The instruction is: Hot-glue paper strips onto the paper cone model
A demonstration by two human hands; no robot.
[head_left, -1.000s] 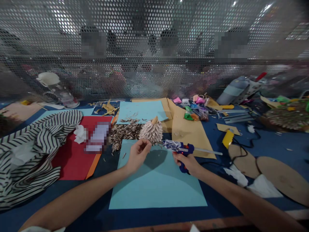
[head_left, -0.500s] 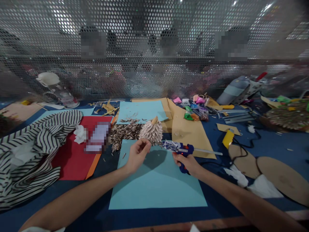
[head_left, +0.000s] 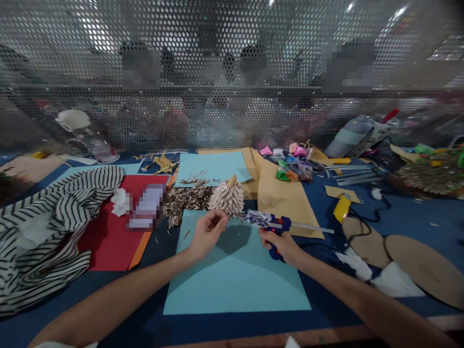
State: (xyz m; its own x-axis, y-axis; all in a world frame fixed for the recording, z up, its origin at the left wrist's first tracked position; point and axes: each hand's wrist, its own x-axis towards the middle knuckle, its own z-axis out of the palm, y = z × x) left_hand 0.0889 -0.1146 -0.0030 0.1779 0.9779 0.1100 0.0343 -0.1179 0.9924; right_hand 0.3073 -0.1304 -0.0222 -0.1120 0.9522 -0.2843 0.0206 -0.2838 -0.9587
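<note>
My right hand (head_left: pixel 277 243) is wrapped round the handle of a blue hot glue gun (head_left: pixel 279 224), its front covered in crumpled foil and a long glue stick (head_left: pixel 313 227) jutting from the back. The nozzle points left, close to the fingertips of my left hand (head_left: pixel 208 232). Those fingers are pinched; a small dark sliver, perhaps a seed husk, shows at their tips. Just behind stands a cone-shaped piece (head_left: pixel 227 197) covered with overlapping pale husks and topped by a tan tip. A heap of striped husks (head_left: pixel 188 200) lies to its left. Light blue paper (head_left: pixel 235 285) is under both hands.
Striped cloth (head_left: pixel 72 193) and red sheets (head_left: pixel 108 241) lie left. Brown paper (head_left: pixel 282 198), colourful small packets (head_left: pixel 295 169) and a yellow cutter-like object (head_left: pixel 341 208) are right. Round cardboard discs (head_left: pixel 424 263) and a black cord are near my right arm. A perforated metal screen (head_left: pixel 217 116) stands behind.
Almost nothing differs. My left fingertips have shifted very slightly to the right, towards the nozzle; the glue gun stays in place.
</note>
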